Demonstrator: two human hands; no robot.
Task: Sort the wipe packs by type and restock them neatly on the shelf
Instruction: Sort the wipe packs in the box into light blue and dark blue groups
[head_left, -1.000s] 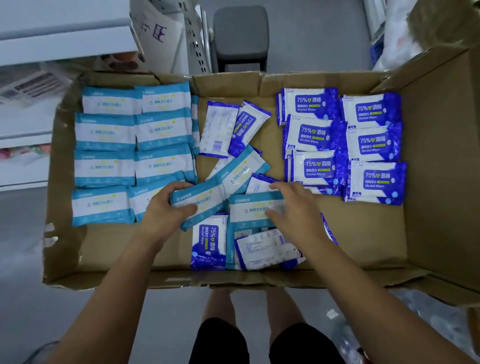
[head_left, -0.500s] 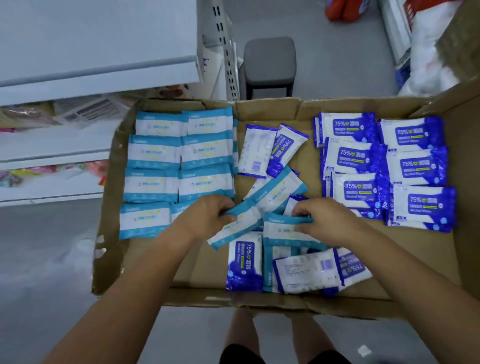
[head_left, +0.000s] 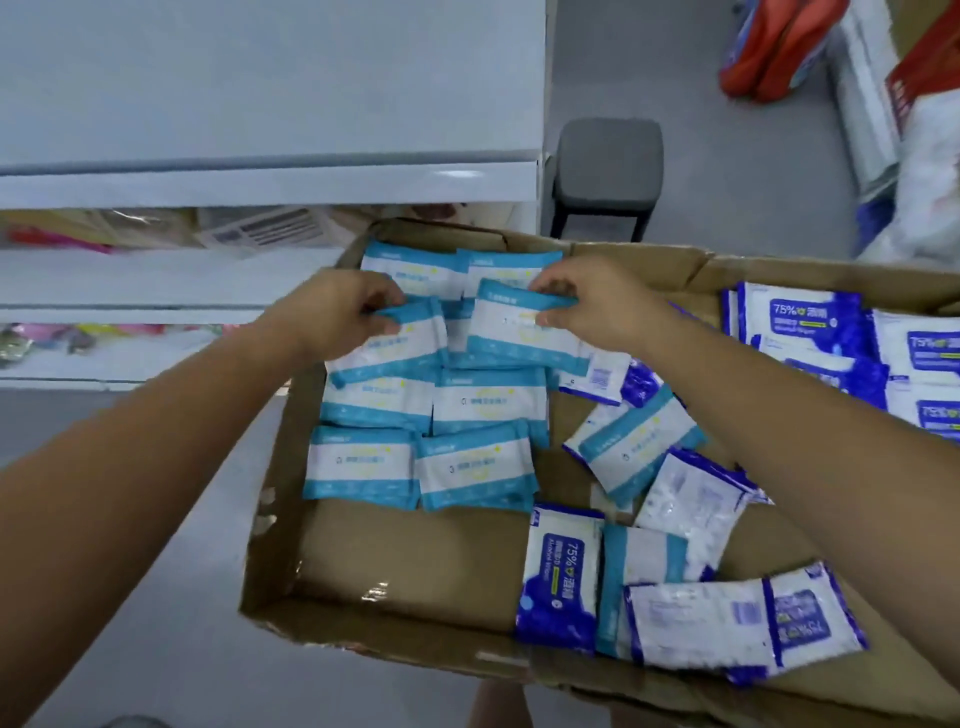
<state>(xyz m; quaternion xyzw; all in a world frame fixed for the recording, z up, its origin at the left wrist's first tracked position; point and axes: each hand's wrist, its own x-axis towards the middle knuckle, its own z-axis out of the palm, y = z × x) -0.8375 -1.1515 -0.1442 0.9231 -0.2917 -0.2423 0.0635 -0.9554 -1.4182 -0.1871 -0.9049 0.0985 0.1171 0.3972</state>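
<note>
My left hand (head_left: 332, 317) pinches the first light-blue pack (head_left: 395, 345) at its upper left corner, fingers (head_left: 382, 301) curled over the edge. My right hand (head_left: 597, 306) grips the second light-blue pack (head_left: 519, 332) along its top edge in the same way. Both packs sit tilted over the far rows of the light-blue block (head_left: 483, 400), which runs in two columns down the left side of the cardboard box (head_left: 363, 623). I think I am holding them by their top edges so they can drop flat, label up, onto packs of their own kind.

The dark-blue alcohol packs (head_left: 800, 322) are stacked along the right side. A mixed pile (head_left: 675, 571) lies loose in the middle and near right, so I judge the sorting only partly done, with no restocking begun.

The box's far wall is close behind my knuckles, so there is little room forward. A strip of box floor shows in front of the block, near left. The white shelf (head_left: 260, 182) stands just beside the box's far left corner, and a grey stool (head_left: 608, 156) stands beyond.
</note>
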